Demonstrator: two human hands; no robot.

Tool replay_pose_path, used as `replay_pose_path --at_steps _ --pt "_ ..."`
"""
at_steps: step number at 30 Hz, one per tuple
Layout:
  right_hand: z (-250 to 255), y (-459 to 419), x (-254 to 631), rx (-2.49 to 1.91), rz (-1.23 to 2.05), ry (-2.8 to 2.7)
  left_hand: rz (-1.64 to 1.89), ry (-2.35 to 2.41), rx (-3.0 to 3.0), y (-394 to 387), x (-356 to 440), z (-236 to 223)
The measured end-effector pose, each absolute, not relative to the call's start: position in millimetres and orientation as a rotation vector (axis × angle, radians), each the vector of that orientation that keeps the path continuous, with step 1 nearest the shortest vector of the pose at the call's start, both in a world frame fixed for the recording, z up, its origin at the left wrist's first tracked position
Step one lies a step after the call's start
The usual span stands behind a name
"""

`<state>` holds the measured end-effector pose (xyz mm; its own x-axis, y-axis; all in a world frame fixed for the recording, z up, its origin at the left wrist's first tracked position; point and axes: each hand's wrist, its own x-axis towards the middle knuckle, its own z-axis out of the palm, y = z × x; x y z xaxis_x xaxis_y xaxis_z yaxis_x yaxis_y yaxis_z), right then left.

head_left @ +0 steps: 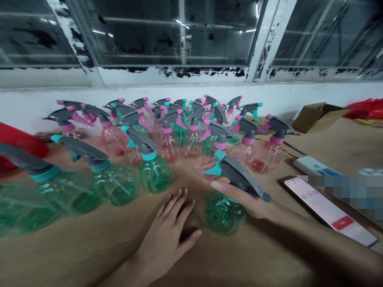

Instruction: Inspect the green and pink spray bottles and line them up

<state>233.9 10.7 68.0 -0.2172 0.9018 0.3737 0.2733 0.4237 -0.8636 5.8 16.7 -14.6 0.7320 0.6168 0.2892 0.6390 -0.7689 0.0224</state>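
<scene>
My right hand point(242, 195) grips a green spray bottle point(223, 215) round its neck, just under the grey and turquoise trigger head. The bottle is upright, its base at the brown tabletop point(191, 263). My left hand point(167, 235) lies palm down on the table to the left of it, fingers spread and holding nothing. Ahead of that hand stands another green spray bottle point(155, 173), with more green bottles point(116, 185) in a row to the left. Behind them crowd several pink spray bottles point(169, 145) with grey and pink heads, mixed with some green ones.
At the right lies a phone point(329, 211) with a lit screen, near a white power strip point(317, 165) and cables. An open cardboard box point(318, 115) and red plastic point(368, 109) stand at the back right. A red object point(20, 145) sits at the left edge. Windows point(176, 32) rise behind.
</scene>
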Motion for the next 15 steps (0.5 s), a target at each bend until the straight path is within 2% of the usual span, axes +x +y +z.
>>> replay_pose_path --at_steps 15 --pt "66.7 10.8 234.8 -0.991 0.872 -1.714 -0.361 -1.088 -2.889 15.6 7.8 -10.5"
